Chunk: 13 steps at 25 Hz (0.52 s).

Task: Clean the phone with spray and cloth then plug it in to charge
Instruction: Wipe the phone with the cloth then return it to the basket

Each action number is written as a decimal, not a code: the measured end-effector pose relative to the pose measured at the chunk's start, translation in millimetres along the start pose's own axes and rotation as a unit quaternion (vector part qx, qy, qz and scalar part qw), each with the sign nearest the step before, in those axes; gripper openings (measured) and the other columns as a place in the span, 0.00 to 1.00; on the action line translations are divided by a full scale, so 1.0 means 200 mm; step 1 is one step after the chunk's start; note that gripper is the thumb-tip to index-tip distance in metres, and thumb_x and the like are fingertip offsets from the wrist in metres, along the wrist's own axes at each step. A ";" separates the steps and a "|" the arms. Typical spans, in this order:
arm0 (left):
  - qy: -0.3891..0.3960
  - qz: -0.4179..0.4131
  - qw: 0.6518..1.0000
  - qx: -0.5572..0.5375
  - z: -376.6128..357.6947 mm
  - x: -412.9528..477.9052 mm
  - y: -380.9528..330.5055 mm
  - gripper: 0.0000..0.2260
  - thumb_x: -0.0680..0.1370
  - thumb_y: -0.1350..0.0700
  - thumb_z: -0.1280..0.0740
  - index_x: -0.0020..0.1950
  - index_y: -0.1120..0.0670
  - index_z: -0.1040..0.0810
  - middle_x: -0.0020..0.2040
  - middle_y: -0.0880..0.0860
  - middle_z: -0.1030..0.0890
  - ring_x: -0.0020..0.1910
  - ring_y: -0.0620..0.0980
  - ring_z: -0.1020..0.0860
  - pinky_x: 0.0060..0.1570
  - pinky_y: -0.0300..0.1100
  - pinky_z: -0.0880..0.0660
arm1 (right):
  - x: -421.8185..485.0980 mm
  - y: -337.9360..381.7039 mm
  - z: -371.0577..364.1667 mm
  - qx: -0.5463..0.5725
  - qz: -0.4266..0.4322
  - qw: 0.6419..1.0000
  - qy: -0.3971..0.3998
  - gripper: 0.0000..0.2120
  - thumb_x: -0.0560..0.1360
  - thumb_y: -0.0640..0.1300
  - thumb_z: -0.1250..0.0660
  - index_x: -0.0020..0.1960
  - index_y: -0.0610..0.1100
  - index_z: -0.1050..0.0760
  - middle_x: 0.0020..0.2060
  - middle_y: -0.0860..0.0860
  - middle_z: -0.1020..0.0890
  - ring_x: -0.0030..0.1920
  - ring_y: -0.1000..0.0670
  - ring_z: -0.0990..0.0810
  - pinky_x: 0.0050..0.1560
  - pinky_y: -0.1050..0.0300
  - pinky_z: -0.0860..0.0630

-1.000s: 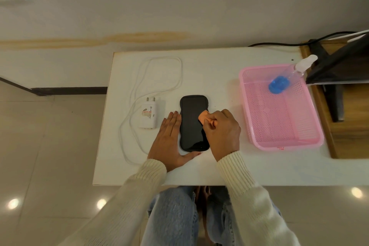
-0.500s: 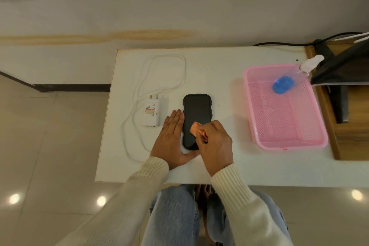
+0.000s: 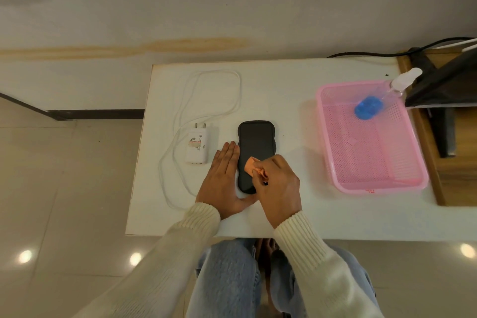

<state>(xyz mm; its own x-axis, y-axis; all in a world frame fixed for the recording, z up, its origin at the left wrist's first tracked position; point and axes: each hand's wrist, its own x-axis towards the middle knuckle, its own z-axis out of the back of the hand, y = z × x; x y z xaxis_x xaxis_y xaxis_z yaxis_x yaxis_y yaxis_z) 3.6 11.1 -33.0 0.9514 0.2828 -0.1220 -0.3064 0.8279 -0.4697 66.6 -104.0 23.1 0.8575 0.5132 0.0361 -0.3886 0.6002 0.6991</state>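
A black phone [image 3: 255,142] lies screen up on the white table [image 3: 284,90]. My right hand [image 3: 280,183] is closed on a small orange cloth [image 3: 251,166] pressed onto the lower half of the screen. Flat on the table, my left hand [image 3: 223,178] rests against the phone's left edge, with the thumb by its bottom end. A white charger plug [image 3: 197,146] with its looped white cable [image 3: 214,77] lies left of the phone. The spray bottle [image 3: 382,99], clear with blue liquid, leans in the far corner of the pink basket [image 3: 333,162].
A dark stand [image 3: 444,121] sits on a wooden board [image 3: 454,188] at the right edge, just beyond the pink basket. A black cord [image 3: 374,54] runs along the table's back edge. The wall is close behind, and the tiled floor drops away to the left.
My right hand has slid the cloth from the middle of the screen down and left toward its lower part, staying there in the last half second. The left hand has stayed put.
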 end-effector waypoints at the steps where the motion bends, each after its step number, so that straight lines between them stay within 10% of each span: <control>1: 0.000 0.002 1.000 -0.001 0.00 0.00 0.00 0.48 0.66 0.31 0.39 0.74 0.55 0.57 0.74 0.50 0.54 0.72 0.38 0.63 0.70 0.35 0.64 | 0.01 -0.01 0.01 -0.002 -0.001 1.000 -0.001 0.03 0.69 0.33 0.28 0.40 0.35 0.22 0.36 0.42 0.21 0.32 0.49 0.24 0.35 0.57 0.23; 13: 0.012 0.003 1.000 0.013 0.00 0.00 0.00 0.48 0.66 0.30 0.41 0.75 0.56 0.57 0.74 0.50 0.55 0.73 0.41 0.63 0.70 0.37 0.64 | 0.01 -0.01 0.00 0.007 0.015 1.000 -0.006 0.03 0.69 0.34 0.28 0.42 0.36 0.20 0.36 0.42 0.21 0.32 0.47 0.22 0.34 0.56 0.21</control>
<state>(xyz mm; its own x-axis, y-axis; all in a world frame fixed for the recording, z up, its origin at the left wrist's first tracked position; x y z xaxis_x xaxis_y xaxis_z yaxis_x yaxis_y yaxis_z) 4.2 11.2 -33.0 0.9501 0.2754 -0.1464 -0.3119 0.8390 -0.4459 68.4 -104.9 22.2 0.8489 0.5244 0.0656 -0.4105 0.5761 0.7068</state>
